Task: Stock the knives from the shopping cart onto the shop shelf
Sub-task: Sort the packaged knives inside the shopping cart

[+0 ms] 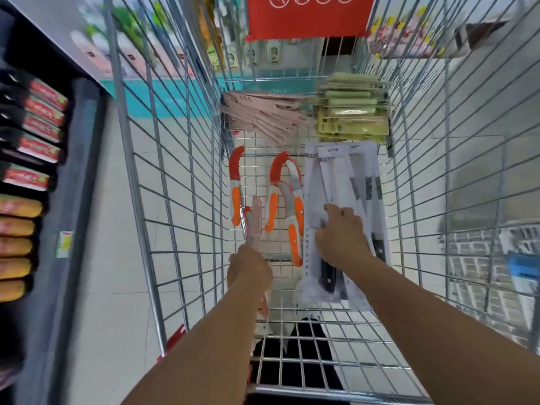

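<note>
Both forearms reach down into the wire cart (140, 200) from its near end.

Left hand (248, 268): fingers curled round a pink knife (256, 220), which points away from the person, its tip beside the orange knives. Frame is blurred here; a red-edged piece sits against the pink one, cannot tell what it is.

Right hand (342, 235): lies on the white packs (342, 182) on the right of the cart floor, fingers bent over the top pack. Cannot tell whether it grasps the pack or only presses on it. Dark knife handles (326, 276) show through the packaging just below the wrist.

Between the two hands: loose orange knives (282, 200), curved, orange-and-white handles, lying on the cart floor. One lies apart to the left, the rest overlap in a cluster touching the white packs' left edge.

Far end of cart: fanned stack of pink sleeves (263, 115) on the left, stack of green packs (350, 112) on the right, well apart from the hands. A red sign (306, 16) hangs over the far wall.

Outside the cart, left: dark shelf (76, 176) with rows of red-labelled and yellow goods; the cart's left wall stands between it and the knives. Pale tiled floor (102, 258) beneath.
</note>
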A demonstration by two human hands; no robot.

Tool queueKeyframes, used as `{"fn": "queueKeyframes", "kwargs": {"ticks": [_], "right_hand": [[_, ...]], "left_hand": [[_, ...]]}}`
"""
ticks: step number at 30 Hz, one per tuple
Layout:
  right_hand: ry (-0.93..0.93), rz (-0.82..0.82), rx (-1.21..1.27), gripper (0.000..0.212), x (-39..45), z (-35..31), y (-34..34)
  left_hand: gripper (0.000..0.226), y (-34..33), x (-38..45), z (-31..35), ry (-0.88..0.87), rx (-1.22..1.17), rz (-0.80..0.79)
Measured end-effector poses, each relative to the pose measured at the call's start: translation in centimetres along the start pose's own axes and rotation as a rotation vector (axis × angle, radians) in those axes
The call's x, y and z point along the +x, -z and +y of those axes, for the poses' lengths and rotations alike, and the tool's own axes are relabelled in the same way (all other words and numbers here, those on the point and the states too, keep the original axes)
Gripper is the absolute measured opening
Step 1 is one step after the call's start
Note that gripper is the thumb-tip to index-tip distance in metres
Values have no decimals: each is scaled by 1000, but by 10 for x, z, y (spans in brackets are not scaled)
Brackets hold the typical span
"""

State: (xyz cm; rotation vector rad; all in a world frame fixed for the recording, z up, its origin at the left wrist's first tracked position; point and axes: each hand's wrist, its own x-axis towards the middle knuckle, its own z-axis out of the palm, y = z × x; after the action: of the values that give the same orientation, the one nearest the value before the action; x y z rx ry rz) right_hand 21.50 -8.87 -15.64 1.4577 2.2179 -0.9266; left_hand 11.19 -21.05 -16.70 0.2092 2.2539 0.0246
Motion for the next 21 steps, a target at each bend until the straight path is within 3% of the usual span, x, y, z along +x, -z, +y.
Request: {"fn": "queueKeyframes", "kwargs": {"ticks": [5,9,13,15,21], "right_hand": [[158,-37,-39,51,17,-28,-22],[128,-17,-69,53,32,-37,-34],[79,64,-64,66,44,-43,-43],[73,87,-75,61,50,-42,-46],[95,123,-110,60,52,-35,-50]], "left_hand": [[43,1,7,-7,9,46,-34],[52,6,16,-4,-42,63,95],[50,1,29,8,-276,53,183],[51,0,37,18,-348,14,205],[73,-3,44,29,-221,85,136]]}}
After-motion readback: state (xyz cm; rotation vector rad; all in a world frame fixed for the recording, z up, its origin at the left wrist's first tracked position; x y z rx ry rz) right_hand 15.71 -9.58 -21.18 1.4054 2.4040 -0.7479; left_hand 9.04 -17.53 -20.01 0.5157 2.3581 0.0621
